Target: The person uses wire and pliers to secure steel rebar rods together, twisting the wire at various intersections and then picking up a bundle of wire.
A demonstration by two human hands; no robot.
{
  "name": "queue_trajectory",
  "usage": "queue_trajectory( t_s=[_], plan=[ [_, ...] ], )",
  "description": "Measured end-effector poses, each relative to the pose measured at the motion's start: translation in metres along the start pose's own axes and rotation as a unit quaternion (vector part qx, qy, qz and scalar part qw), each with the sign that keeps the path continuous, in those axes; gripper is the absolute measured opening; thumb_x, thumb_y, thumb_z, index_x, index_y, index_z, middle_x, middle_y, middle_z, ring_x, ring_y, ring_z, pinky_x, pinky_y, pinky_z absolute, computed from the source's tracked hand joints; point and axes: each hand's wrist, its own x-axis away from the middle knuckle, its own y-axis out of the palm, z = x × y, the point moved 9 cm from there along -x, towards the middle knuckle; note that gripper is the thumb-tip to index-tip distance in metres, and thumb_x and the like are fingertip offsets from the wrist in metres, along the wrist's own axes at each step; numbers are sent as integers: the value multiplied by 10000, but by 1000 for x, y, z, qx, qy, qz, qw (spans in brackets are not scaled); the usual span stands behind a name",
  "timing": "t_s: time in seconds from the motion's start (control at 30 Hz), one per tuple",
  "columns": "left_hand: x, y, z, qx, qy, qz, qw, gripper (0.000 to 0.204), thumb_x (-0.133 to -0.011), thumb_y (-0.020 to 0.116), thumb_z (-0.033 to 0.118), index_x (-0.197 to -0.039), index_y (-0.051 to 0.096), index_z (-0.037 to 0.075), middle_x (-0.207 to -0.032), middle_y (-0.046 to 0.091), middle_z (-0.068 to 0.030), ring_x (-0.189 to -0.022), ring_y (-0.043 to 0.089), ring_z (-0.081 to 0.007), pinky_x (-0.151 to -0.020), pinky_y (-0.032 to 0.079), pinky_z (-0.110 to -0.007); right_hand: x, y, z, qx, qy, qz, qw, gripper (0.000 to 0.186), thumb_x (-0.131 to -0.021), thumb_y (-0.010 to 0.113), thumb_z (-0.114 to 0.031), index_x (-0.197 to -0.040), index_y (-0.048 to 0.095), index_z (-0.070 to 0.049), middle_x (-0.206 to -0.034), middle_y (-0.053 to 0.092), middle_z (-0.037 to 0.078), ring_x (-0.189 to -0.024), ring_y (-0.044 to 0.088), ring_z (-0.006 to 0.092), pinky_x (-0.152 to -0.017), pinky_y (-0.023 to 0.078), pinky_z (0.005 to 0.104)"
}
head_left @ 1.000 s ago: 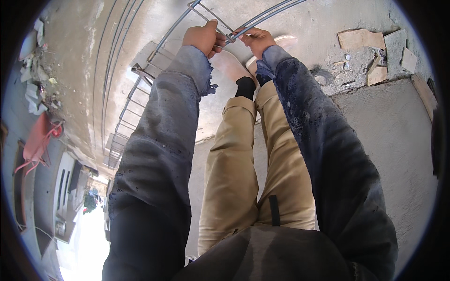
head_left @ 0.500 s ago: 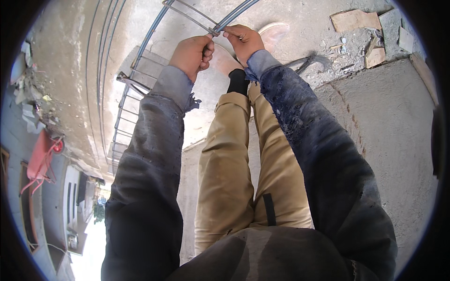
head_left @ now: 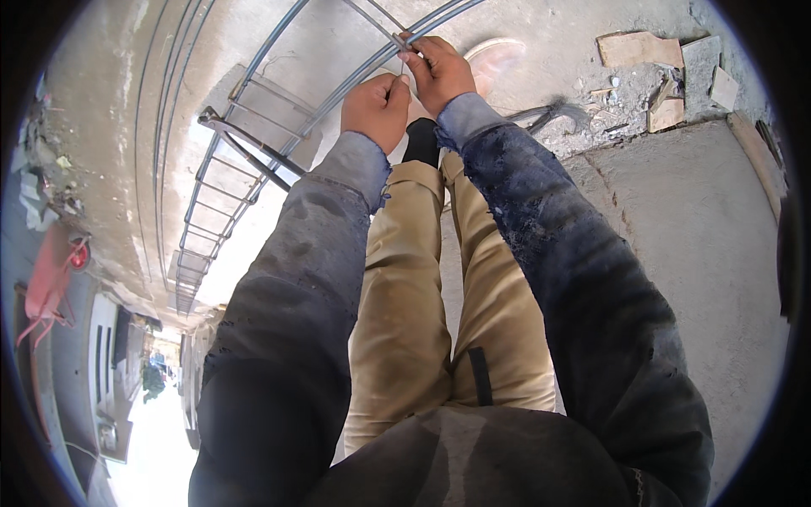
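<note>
The right hand (head_left: 441,74) pinches where the stirrup (head_left: 372,21) meets steel bars (head_left: 359,73); the left hand (head_left: 376,110) is curled, contents hidden; better to hold this joint snug.

The person wears a dark top (head_left: 507,452) with a paler grey streak down its front. The left sleeve (head_left: 291,237) runs from black to faded grey; the right sleeve (head_left: 574,245) is navy-black, worn and speckled with pale marks. Both end in lighter blue-grey cuffs (head_left: 465,120) with ragged, frayed edges. Tan trousers (head_left: 401,313), creased and rolled at the hem, carry a narrow dark strip (head_left: 480,376). Below show a black sock (head_left: 422,142) and a pale pinkish shoe (head_left: 494,66).
</note>
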Motion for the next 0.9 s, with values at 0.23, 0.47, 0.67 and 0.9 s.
queue_trajectory(
  t_s=[0.23, 0.47, 0.67, 0.9],
  plan=[
    [-16, 11, -9, -215, 125, 102, 963, 251, -874, 484, 252, -745, 568, 55, -733, 601, -140, -682, 571, -345, -601, 447, -443, -2, 1, -4, 102, -28, -18, 994, 223, -848, 545, -186, -1010, 596, -42, -904, 589, 156, -836, 563, 351, -730, 462, 406],
    [-23, 15, -13, -266, 53, 122, 955, 262, -891, 461, 279, -832, 604, 67, -724, 612, -158, -699, 583, -360, -624, 451, -445, -2, -2, -8, 151, -74, 17, 986, 201, -857, 548, -185, -952, 590, -13, -896, 590, 167, -811, 572, 359, -702, 470, 401],
    [-26, 16, -5, -211, 82, 199, 953, 214, -853, 483, 239, -819, 613, 72, -714, 612, -162, -693, 591, -368, -623, 466, -455, -15, -9, -20, 76, -68, -105, 989, 246, -808, 593, -218, -883, 578, 15, -869, 560, 179, -758, 553, 360, -652, 456, 404],
    [-19, -1, 12, -310, 4, 79, 947, 280, -842, 470, 267, -794, 633, 44, -722, 619, -179, -682, 598, -369, -629, 474, -453, -9, -5, -10, 167, -98, -24, 981, 262, -814, 612, -268, -914, 614, -26, -853, 599, 149, -768, 582, 340, -671, 477, 393]
  ],
)
